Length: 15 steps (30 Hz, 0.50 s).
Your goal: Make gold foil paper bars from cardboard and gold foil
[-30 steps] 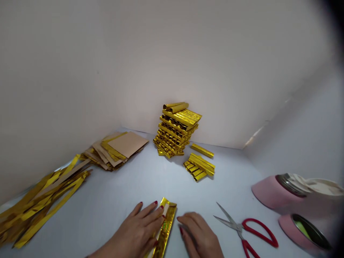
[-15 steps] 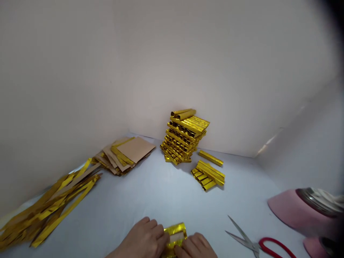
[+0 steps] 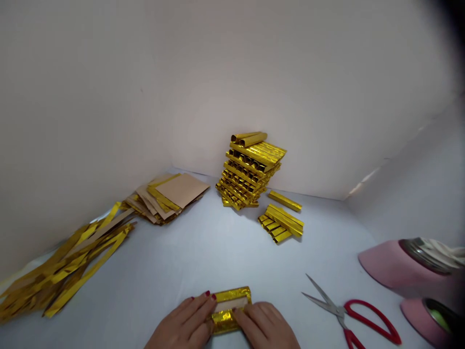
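At the bottom middle, a gold foil piece (image 3: 227,321) lies on the table, its long edges folded inward with a pale brown strip showing between them. My left hand (image 3: 187,320) presses on its left end, fingers together and red nails showing. On its right end rests my right hand (image 3: 263,325), fingers bent and pressing the near gold fold. Open scissors with red handles (image 3: 370,317) lie to the right of my right hand, blades pointing up and left.
A stack of gold tubes (image 3: 250,169) stands by the back wall, with several loose gold tubes (image 3: 285,225) in front. Brown and gold sheets (image 3: 181,190) and long gold strips (image 3: 72,266) lie left. Pink containers (image 3: 395,266) stand at the right.
The view has tipped down slightly, so things sit higher. My left fingers have unfolded and stretched over the gold piece, which shows more. My right hand stays on its right end.
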Each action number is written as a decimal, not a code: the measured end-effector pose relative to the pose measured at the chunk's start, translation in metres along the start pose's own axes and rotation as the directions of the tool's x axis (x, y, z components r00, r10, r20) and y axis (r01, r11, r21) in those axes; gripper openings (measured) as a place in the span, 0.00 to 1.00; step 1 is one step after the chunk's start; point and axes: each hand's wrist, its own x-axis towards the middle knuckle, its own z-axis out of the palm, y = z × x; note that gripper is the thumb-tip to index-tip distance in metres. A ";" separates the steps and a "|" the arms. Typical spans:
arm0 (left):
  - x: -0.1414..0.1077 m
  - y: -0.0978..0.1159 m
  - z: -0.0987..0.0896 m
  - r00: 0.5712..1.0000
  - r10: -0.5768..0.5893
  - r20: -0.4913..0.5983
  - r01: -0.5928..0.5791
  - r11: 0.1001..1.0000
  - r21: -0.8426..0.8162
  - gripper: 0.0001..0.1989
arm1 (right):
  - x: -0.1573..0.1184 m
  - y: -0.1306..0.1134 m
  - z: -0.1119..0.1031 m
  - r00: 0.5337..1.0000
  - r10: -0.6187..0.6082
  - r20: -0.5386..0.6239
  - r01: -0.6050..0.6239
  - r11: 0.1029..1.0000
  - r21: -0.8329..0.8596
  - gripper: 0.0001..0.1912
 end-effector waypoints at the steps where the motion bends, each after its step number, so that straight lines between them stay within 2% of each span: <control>1: 0.001 0.000 0.000 1.000 0.007 -0.006 -0.007 1.000 0.018 0.20 | 0.002 0.000 0.000 1.000 -0.010 -0.002 0.010 1.000 -0.008 0.16; 3: 0.003 0.002 0.000 0.999 0.008 -0.049 -0.006 0.999 0.038 0.23 | 0.005 -0.001 -0.001 1.000 -0.020 -0.006 0.020 1.000 -0.016 0.17; 6: 0.007 0.004 -0.004 0.999 -0.017 -0.030 0.016 1.000 -0.013 0.25 | 0.006 -0.001 -0.001 1.000 -0.016 -0.009 0.016 1.000 -0.001 0.17; 8: 0.006 0.005 -0.008 1.000 -0.023 -0.006 0.023 0.999 -0.040 0.24 | 0.006 -0.001 -0.002 1.000 -0.007 -0.014 0.007 1.000 0.013 0.17; 12: -0.002 0.005 -0.012 0.997 -0.030 -0.076 0.030 1.000 -0.007 0.19 | 0.004 -0.001 -0.005 0.998 0.047 -0.031 -0.045 0.997 0.059 0.16; 15: -0.006 0.005 -0.015 0.993 -0.023 -0.115 0.027 0.999 0.029 0.20 | 0.002 -0.001 -0.007 0.997 0.075 -0.024 -0.073 0.993 0.094 0.14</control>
